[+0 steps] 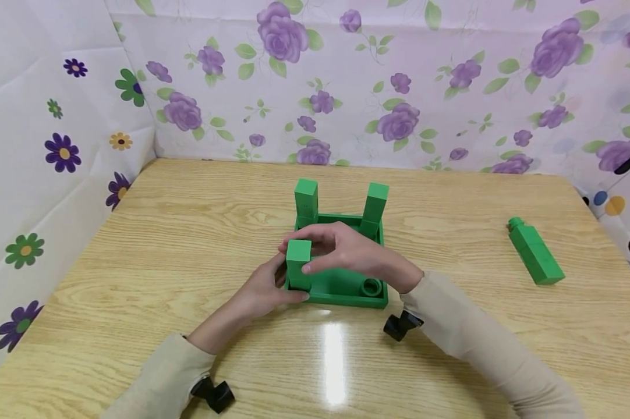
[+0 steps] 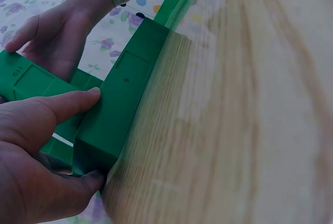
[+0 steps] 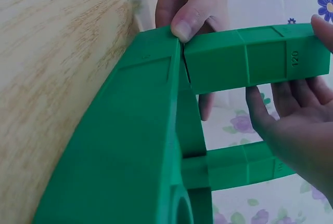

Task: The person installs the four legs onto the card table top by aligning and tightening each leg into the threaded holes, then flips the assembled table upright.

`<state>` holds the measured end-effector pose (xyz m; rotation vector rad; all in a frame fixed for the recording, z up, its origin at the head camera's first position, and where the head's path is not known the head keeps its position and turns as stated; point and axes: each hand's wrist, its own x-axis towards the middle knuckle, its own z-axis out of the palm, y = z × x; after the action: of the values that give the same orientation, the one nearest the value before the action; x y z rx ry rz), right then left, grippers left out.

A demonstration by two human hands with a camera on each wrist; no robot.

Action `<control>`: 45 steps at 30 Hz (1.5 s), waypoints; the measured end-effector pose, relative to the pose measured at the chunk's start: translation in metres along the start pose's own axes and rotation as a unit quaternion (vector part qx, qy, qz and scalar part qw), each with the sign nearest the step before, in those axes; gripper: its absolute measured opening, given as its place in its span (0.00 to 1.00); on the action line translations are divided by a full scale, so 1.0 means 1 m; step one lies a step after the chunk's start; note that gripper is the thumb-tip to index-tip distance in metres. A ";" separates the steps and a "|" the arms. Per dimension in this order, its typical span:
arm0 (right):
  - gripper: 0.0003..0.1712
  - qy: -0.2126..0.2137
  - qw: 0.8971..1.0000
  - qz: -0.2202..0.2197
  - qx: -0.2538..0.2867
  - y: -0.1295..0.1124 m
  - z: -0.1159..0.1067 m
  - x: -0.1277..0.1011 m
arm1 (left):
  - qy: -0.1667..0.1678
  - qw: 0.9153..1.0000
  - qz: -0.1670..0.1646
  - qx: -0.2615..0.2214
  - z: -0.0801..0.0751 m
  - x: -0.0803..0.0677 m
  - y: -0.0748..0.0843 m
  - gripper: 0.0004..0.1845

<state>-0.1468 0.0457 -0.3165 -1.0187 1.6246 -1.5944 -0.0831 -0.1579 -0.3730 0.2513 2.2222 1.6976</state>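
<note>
Head view: from where I stand, a person in beige sleeves leans over a wooden desk (image 1: 215, 203) at a green square base (image 1: 341, 300) with raised walls, set down near the middle. Three green square legs stand up from its corners: the far-left leg (image 1: 307, 201), the far-right leg (image 1: 375, 203) and the near-left leg (image 1: 298, 265). In the near-right corner sits a bare round socket (image 1: 371, 287). The right hand (image 1: 349, 250) has its grip curled about the near-left leg, thumb on one side, fingers round the back; the left hand (image 1: 265, 291) grips the base's near-left corner. Well apart to the right, a loose leg (image 1: 536, 255) lies on the desk, its threaded peg pointing away from the person. Left wrist view: the left grip pinches the base's wall, one digit on its top edge and another beneath, while the right hand's fingertip touches the end of a leg stamped 119. Right wrist view: the right grip holds the near-left leg, stamped 120 on this face, from opposite sides, and the left thumb presses the base just beside the joint; whether that leg is fully seated, I can't tell.
</note>
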 end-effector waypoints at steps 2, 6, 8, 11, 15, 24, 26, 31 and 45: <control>0.28 0.009 1.000 0.001 -0.017 -0.001 0.001 0.001 | -0.002 1.000 0.002 -0.005 0.000 0.000 0.000 0.44; 0.28 0.038 0.994 0.004 -0.098 -0.004 0.004 0.001 | -0.001 1.000 -0.002 -0.009 0.000 -0.001 0.000 0.44; 0.28 0.055 0.989 0.006 -0.136 -0.006 0.006 0.002 | 0.001 1.000 -0.005 -0.007 0.000 -0.001 0.000 0.44; 0.27 0.081 0.982 0.010 -0.168 -0.006 0.009 0.001 | 0.003 1.000 -0.008 -0.002 0.000 0.000 -0.001 0.43; 0.25 0.112 0.976 0.012 -0.185 -0.007 0.014 0.000 | 0.001 1.000 -0.006 -0.003 0.000 0.000 -0.002 0.44; 0.23 0.170 0.953 -0.015 -0.250 -0.009 0.025 -0.001 | -0.006 1.000 0.004 -0.016 0.000 0.000 -0.001 0.47; 0.23 0.177 0.946 -0.026 -0.272 -0.008 0.027 0.000 | -0.009 1.000 0.009 -0.015 0.000 0.000 -0.001 0.46; 0.24 0.207 0.925 -0.033 -0.318 -0.005 0.031 0.001 | -0.011 1.000 0.014 -0.009 0.000 0.000 -0.001 0.44; 0.27 0.221 0.929 -0.027 -0.294 -0.002 0.037 0.001 | -0.009 1.000 0.018 -0.011 0.000 0.000 -0.003 0.43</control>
<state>-0.1154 0.0260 -0.3169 -1.0373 2.5057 -1.4671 -0.0834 -0.1585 -0.3754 0.3016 2.1976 1.7302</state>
